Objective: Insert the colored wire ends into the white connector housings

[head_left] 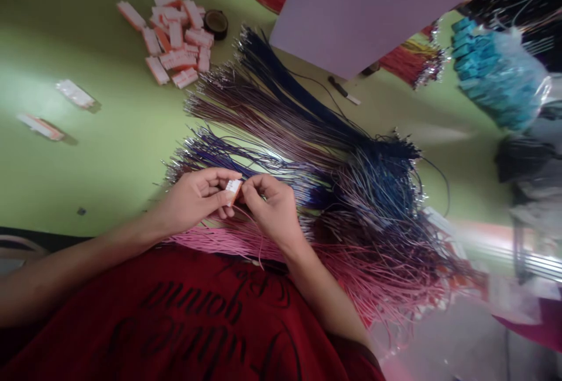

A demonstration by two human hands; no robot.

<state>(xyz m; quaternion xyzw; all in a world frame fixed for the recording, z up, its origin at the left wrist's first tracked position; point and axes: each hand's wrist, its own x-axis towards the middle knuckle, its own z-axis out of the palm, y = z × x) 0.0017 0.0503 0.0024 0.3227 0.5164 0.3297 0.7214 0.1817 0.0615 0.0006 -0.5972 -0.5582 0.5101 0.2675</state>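
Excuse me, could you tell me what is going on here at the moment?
A person's left hand holds a small white and orange block, and the fingertips of the right hand are pinched at its orange side; whether they grip a wire is hidden. A thin pink wire hangs below the block. Bundles of blue wires, brown wires and pink wires lie around the hands. Similar blocks are heaped beyond, beside a dark tape roll.

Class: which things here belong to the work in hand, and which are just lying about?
Work in hand, apparently:
white-and-orange connector in the left hand
similar connector pile
pink wires

Lying about, seemingly:
tape roll
dark-handled tool
bagged blue pieces
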